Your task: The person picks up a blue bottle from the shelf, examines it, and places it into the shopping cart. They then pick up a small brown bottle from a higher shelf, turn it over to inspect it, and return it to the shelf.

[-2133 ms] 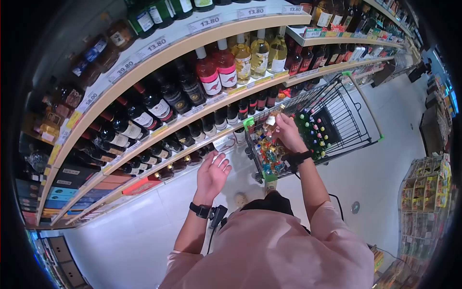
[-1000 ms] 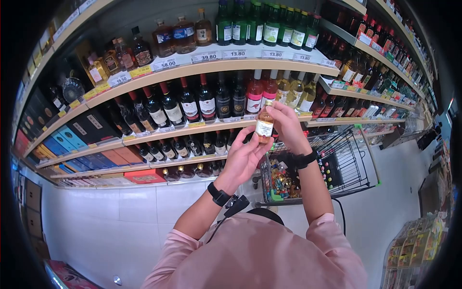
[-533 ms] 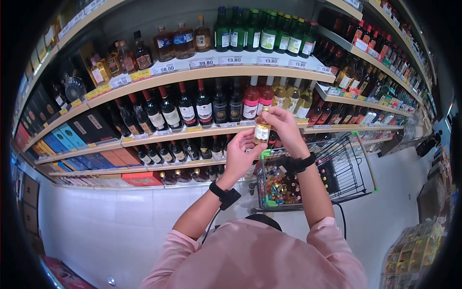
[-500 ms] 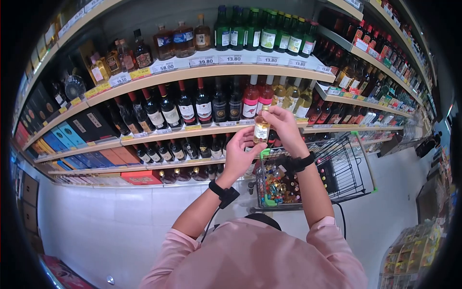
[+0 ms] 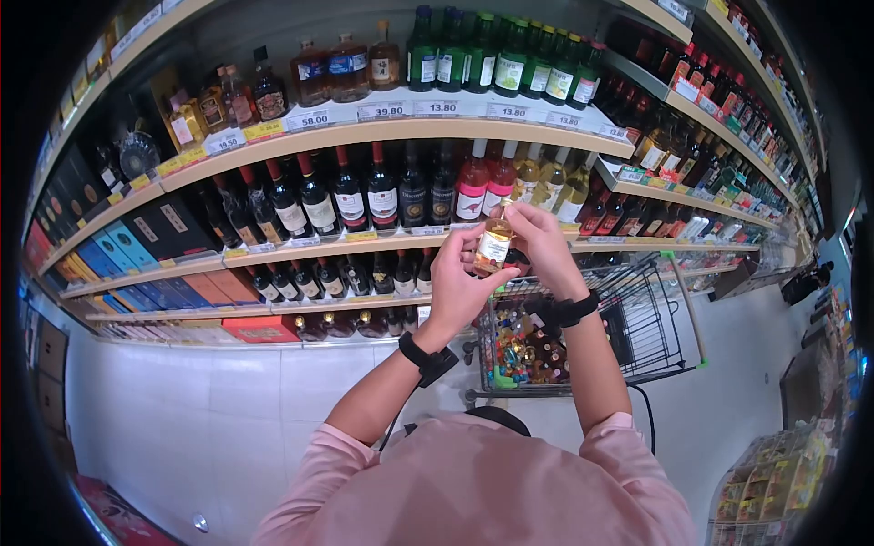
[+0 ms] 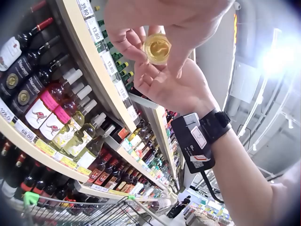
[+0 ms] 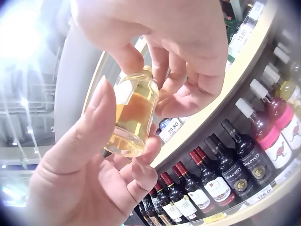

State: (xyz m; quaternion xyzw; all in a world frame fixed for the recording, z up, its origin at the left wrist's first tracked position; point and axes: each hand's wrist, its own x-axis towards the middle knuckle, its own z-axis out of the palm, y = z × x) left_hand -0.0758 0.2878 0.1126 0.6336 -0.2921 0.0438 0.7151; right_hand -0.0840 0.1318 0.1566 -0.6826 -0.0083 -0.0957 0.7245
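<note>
Both hands hold a small glass liquor bottle [image 5: 492, 247] in front of the shelves. Its liquid is golden, its label white, its cap gold. In the head view it leans slightly, cap up and to the right. My right hand [image 5: 539, 241] pinches it at the neck and cap, as the right wrist view also shows. With thumb on one side and fingers on the other, my left hand [image 7: 89, 160] grips the lower body. The left wrist view looks at the round base of the bottle [image 6: 157, 49] between the fingers, the rest of it hidden.
A shopping cart [image 5: 669, 341] with green corners stands at the right, holding small colourful items and dark bottles. Ahead, a shelf [image 5: 364, 136] carries green bottles above a row of wine bottles [image 5: 349, 196]. Snack racks [image 5: 774, 482] stand at the lower right. Pale tiled floor [image 5: 209, 409] lies at the left.
The bottle has come up from over the cart in the right hand. My left hand, earlier apart and open, now grips it too. Lately the bottle has tilted a little, and the head view has lifted.
</note>
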